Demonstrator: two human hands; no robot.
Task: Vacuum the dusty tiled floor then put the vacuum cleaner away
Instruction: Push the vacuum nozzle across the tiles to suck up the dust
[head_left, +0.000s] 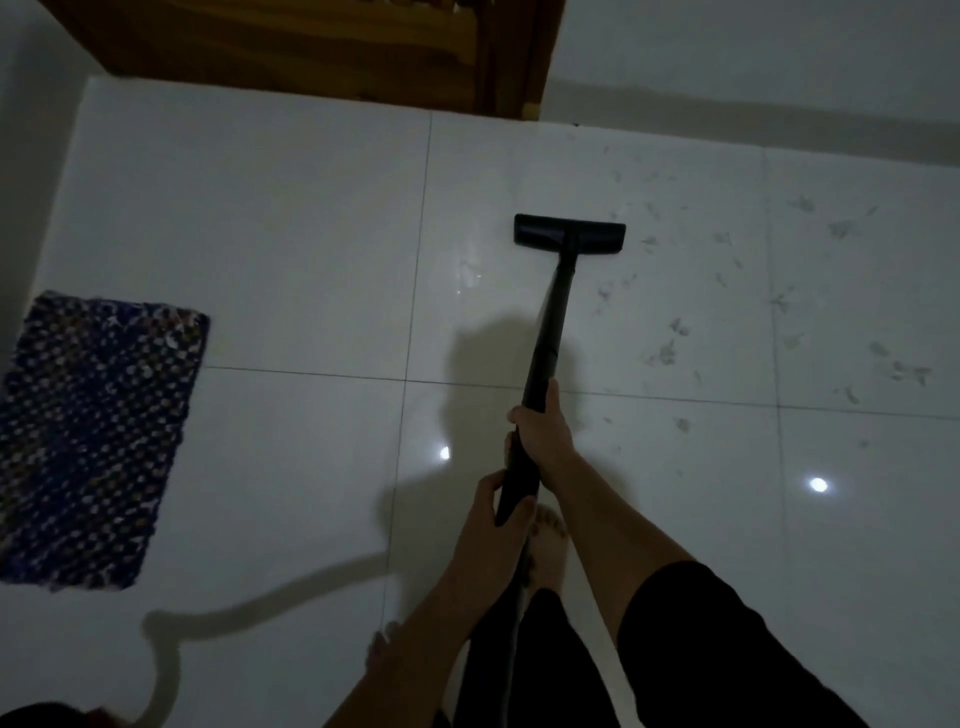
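A blue-and-white speckled woven rectangular mat (93, 436) lies at the left on the glossy white tiled floor (260, 234). Past it, the left hand (493, 514) grips the lower end of the black vacuum wand (545, 322), fingers curled round it. The right hand (540, 431) holds the wand just above, also wrapped round it. The flat black floor nozzle (569, 235) rests on the tile ahead. Grey dust tufts (779, 301) scatter over the tiles to its right.
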